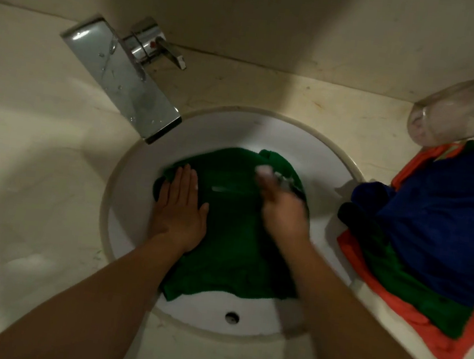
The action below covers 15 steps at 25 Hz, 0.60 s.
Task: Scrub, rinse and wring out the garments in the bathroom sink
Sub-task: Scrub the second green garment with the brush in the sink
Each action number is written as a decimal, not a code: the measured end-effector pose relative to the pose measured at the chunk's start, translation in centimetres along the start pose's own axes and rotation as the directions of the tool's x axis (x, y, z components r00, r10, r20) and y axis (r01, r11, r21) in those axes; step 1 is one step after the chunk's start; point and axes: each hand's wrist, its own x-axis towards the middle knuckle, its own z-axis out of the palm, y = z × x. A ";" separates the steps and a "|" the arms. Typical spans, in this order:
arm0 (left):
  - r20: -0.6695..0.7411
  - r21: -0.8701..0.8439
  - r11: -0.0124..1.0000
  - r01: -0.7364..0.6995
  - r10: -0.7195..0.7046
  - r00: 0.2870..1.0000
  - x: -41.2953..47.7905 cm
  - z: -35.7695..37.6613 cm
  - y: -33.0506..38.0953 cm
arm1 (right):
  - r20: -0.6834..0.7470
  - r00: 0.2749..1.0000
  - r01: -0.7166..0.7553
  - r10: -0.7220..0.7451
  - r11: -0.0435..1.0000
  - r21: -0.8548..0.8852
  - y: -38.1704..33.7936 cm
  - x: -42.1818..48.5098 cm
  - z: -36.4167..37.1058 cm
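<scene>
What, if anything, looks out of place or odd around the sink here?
Nothing is plainly wrong. The clear container at the back right of the counter looks tilted, though the wide lens may cause that. The garment pile right of the sink is a loose heap.

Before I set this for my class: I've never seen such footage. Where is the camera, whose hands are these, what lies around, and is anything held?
No machine here: a person wears one wide-angle camera on the head, looking down, so both forearms enter from below. The left hand lies flat on a green garment spread in the white sink. The right hand is on the same garment, blurred; a pale smear shows at its far end, but whether it holds anything cannot be told. A metal tap juts over the sink. On the counter to the right lies a pile of blue, orange and green garments, with a clear container behind it.
</scene>
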 end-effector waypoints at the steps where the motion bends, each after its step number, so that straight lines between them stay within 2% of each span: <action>1: 0.012 -0.019 1.000 -0.001 0.001 1.000 0.0 0.0 0.2 | -0.053 0.994 -0.101 0.100 0.995 -0.025 2.4 0.0 -2.1; 2: 0.016 -0.037 0.999 0.005 -0.004 1.000 0.1 -0.2 0.5 | -0.114 0.987 -0.124 0.115 0.989 -0.075 4.2 -0.7 -3.6; 3: 0.016 -0.054 0.998 0.018 -0.017 1.000 0.3 -0.5 0.9 | -0.148 0.983 -0.111 0.105 0.993 -0.032 4.6 -1.9 -3.7; 6: -0.031 -0.036 0.999 -0.028 0.027 0.999 -0.3 -0.7 2.1 | -0.122 0.991 0.063 -0.057 0.997 0.045 2.5 -4.9 1.0; 9: -0.022 -0.009 0.991 -0.136 0.136 0.990 -0.1 -0.1 1.8 | -0.152 0.988 0.043 -0.025 0.992 0.117 3.3 -1.7 1.4; 11: -0.042 -0.038 0.992 -0.124 0.122 0.992 1.4 -0.1 1.1 | -0.151 0.988 0.005 0.007 0.997 0.079 4.5 2.4 0.1; 13: -0.031 -0.031 0.992 -0.120 0.119 0.992 1.9 -0.2 0.4 | -0.221 0.975 0.021 0.000 0.996 0.092 3.0 2.6 0.7; 15: -0.052 -0.004 0.995 -0.095 0.095 0.994 1.0 0.2 -0.1 | -0.159 0.959 0.255 -0.234 0.958 0.134 -0.2 0.0 3.7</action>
